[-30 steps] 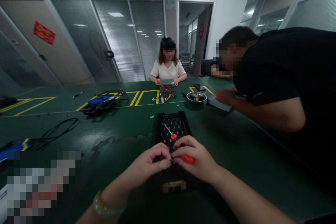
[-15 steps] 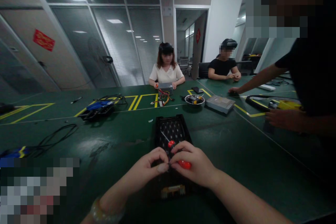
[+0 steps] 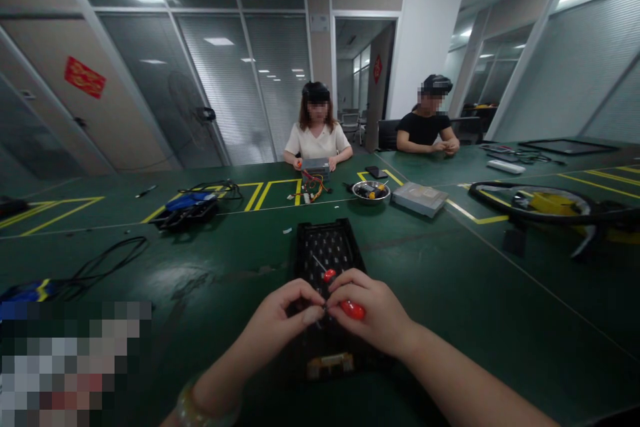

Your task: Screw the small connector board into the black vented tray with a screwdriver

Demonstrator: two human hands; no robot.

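Observation:
A red-handled screwdriver (image 3: 353, 309) lies in my right hand (image 3: 373, 310), its thin shaft pointing up and left. The right thumb and forefinger also meet near my left fingertips. My left hand (image 3: 287, 313) is pinched on something small and dark, too tiny to make out. Both hands are over a black rectangular case (image 3: 330, 240) with rows of small light marks inside, lying on the green table (image 3: 225, 320). A yellowish part (image 3: 330, 365) shows at the near end of the case. My hands hide its middle.
A metal bowl (image 3: 371, 192) with dark and yellow items stands beyond the case, beside a grey metal box (image 3: 419, 199). Blue and black gear (image 3: 187, 203) with cables lies left, a black hoop-shaped item (image 3: 535, 203) right. Two people sit across; one holds a grey box (image 3: 316, 165).
The person in black who leaned over the table at the right has gone from view. My hands stay almost in place, fingertips still together.

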